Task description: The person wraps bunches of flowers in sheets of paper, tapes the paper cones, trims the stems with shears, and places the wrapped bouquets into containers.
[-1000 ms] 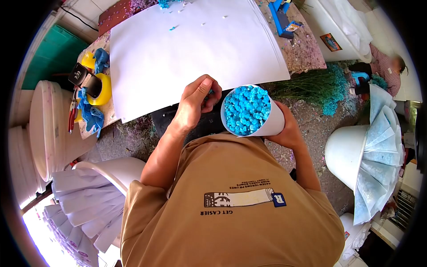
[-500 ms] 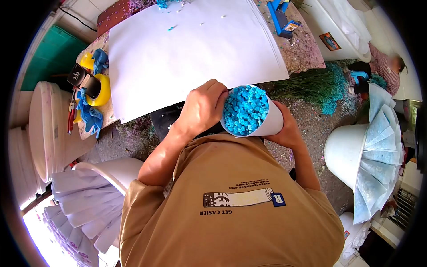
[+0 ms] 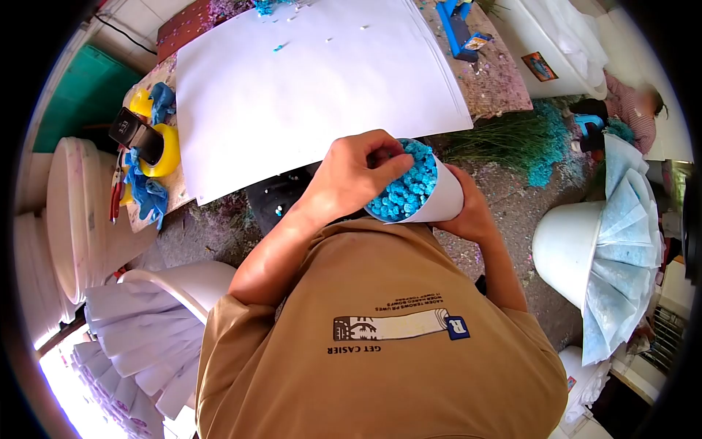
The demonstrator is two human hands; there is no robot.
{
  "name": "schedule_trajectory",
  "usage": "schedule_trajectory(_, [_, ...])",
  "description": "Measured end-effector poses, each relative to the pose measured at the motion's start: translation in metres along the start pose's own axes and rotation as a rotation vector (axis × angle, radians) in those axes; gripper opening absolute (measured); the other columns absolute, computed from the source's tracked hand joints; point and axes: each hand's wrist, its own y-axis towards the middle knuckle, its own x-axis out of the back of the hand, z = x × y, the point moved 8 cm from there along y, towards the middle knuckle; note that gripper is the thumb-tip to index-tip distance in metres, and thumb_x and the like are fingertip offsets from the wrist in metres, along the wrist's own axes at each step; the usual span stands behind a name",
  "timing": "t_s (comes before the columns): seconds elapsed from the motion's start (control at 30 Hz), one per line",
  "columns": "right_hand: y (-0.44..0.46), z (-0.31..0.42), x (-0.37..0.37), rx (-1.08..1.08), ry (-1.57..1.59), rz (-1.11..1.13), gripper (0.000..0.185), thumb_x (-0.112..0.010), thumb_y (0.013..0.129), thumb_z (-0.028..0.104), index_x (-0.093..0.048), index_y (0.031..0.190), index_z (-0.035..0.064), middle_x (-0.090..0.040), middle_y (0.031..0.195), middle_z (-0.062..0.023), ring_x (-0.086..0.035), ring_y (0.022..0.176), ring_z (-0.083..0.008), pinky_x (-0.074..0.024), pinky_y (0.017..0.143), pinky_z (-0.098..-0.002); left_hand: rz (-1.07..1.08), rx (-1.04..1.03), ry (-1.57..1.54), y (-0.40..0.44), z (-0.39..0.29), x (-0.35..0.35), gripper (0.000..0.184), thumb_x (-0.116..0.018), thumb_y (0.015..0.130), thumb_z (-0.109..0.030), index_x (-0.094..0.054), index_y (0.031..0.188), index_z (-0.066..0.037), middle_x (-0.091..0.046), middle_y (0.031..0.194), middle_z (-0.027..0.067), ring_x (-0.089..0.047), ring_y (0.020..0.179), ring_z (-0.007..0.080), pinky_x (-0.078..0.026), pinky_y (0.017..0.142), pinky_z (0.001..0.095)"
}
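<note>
A white paper cone (image 3: pixel 443 196), filled with blue flower heads (image 3: pixel 404 192), tilts in front of my shirt with its opening facing left. My right hand (image 3: pixel 472 205) is wrapped round its far right side. At the opening, my left hand (image 3: pixel 358 172) has its fingers curled and pressed together over the upper left of the flowers. What lies between those fingertips is hidden. Large white paper sheets (image 3: pixel 314 95) lie on the table (image 3: pixel 504 88) beyond my hands, with a few small blue and white bits on them.
Yellow tape rolls (image 3: pixel 170 150), a black device, blue cloths and red pliers (image 3: pixel 115 192) are at the left. Blue flowers with green stems (image 3: pixel 504 143) lie at the right, near a seated person (image 3: pixel 632 113). White buckets (image 3: pixel 567 245) with pleated paper stand on both sides.
My left hand has moved right, from beside the cone's rim to over the blue flowers, covering part of them. The cone and my right hand have hardly moved.
</note>
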Motion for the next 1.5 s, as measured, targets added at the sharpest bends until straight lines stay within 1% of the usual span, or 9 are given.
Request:
schedule_trajectory(0.7, [0.001, -0.001, 0.003, -0.008, -0.013, 0.016, 0.098, -0.096, 0.056, 0.019, -0.051, 0.141, 0.004, -0.062, 0.132, -0.017, -0.062, 0.121, -0.0362, -0.0506, 0.103, -0.0427, -0.156, -0.4, 0.314, 0.001, -0.031, -0.011, 0.014, -0.073, 0.084, -0.002, -0.069, 0.096, 0.001, -0.068, 0.088, 0.0142, -0.068, 0.076, 0.0274, -0.054, 0.072, 0.035])
schedule_trajectory(0.83, [0.001, -0.003, 0.002, -0.016, 0.008, 0.019, 0.097, -0.096, 0.056, 0.019, -0.051, 0.141, 0.0038, -0.061, 0.132, -0.017, -0.061, 0.121, -0.0362, -0.0501, 0.103, -0.0429, -0.164, -0.395, 0.358, 0.002, -0.03, -0.012, 0.012, -0.071, 0.084, -0.002, -0.069, 0.096, 0.001, -0.066, 0.086, 0.0147, -0.067, 0.076, 0.0232, -0.054, 0.071, 0.0341])
schedule_trajectory(0.93, [0.001, 0.002, 0.003, 0.034, -0.045, 0.022, 0.097, -0.096, 0.056, 0.019, -0.052, 0.141, 0.0038, -0.061, 0.132, -0.0171, -0.061, 0.122, -0.0363, -0.0494, 0.104, -0.043, -0.043, -0.264, 0.237, 0.004, -0.021, -0.011, 0.01, -0.069, 0.088, -0.003, -0.069, 0.097, 0.001, -0.066, 0.084, 0.0112, -0.066, 0.077, 0.0181, -0.054, 0.07, 0.033])
schedule_trajectory(1.03, [-0.001, -0.001, 0.001, 0.016, -0.032, 0.038, 0.097, -0.096, 0.056, 0.02, -0.052, 0.141, 0.0039, -0.061, 0.133, -0.017, -0.06, 0.122, -0.0361, -0.0487, 0.105, -0.0433, 0.028, -0.278, -0.438, -0.009, -0.018, 0.009, 0.004, -0.062, 0.093, -0.002, -0.063, 0.09, -0.001, -0.056, 0.08, -0.0028, -0.05, 0.069, 0.0065, -0.041, 0.058, 0.0237])
schedule_trajectory(1.17, [-0.002, -0.009, 0.001, -0.04, 0.025, 0.04, 0.098, -0.097, 0.057, 0.021, -0.051, 0.142, 0.005, -0.06, 0.136, -0.0167, -0.06, 0.123, -0.0358, -0.049, 0.105, -0.0428, 0.085, -0.156, -0.69, -0.038, 0.017, 0.054, 0.009, -0.054, 0.087, -0.01, -0.054, 0.084, -0.001, -0.048, 0.072, 0.0045, -0.037, 0.06, 0.0096, -0.029, 0.053, 0.0249])
schedule_trajectory(1.3, [-0.003, -0.014, 0.007, -0.111, 0.061, 0.039, 0.1, -0.098, 0.056, 0.024, -0.052, 0.142, 0.0045, -0.062, 0.136, -0.0154, -0.061, 0.124, -0.0318, -0.0491, 0.105, -0.0417, -0.004, 0.025, 0.178, -0.068, 0.064, 0.081, 0.017, -0.069, 0.083, -0.013, -0.066, 0.088, 0.003, -0.067, 0.085, 0.0112, -0.062, 0.078, 0.0227, -0.051, 0.077, 0.0338])
schedule_trajectory(1.37, [0.001, -0.014, 0.013, -0.06, 0.101, 0.061, 0.101, -0.099, 0.056, 0.027, -0.052, 0.142, 0.004, -0.063, 0.134, -0.0146, -0.062, 0.122, -0.0295, -0.0491, 0.104, -0.0418, -0.05, -0.39, 0.724, -0.08, 0.065, 0.076, 0.032, -0.079, 0.08, -0.025, -0.073, 0.106, -0.006, -0.072, 0.115, 0.0136, -0.066, 0.11, 0.0342, -0.047, 0.098, 0.0472])
schedule_trajectory(1.4, [0.007, -0.014, 0.013, -0.035, 0.14, 0.077, 0.102, -0.1, 0.055, 0.03, -0.053, 0.142, 0.0035, -0.065, 0.131, -0.0138, -0.063, 0.12, -0.0272, -0.0491, 0.104, -0.0419, 0.088, -0.198, 0.595, -0.076, 0.068, 0.069, 0.043, -0.08, 0.079, -0.032, -0.072, 0.113, -0.007, -0.067, 0.129, 0.0152, -0.057, 0.128, 0.0352, -0.038, 0.111, 0.049])
schedule_trajectory(1.5, [0.048, 0.034, 0.024, 0.001, 0.419, 0.18, 0.102, -0.099, 0.055, 0.037, -0.054, 0.138, -0.002, -0.067, 0.125, -0.0132, -0.065, 0.114, -0.0244, -0.0507, 0.1, -0.0399, 0.14, -0.328, 0.393, -0.058, 0.059, 0.027, 0.085, -0.08, 0.082, -0.046, -0.05, 0.146, 0.001, -0.056, 0.143, 0.027, -0.053, 0.133, 0.0426, -0.04, 0.113, 0.0487])
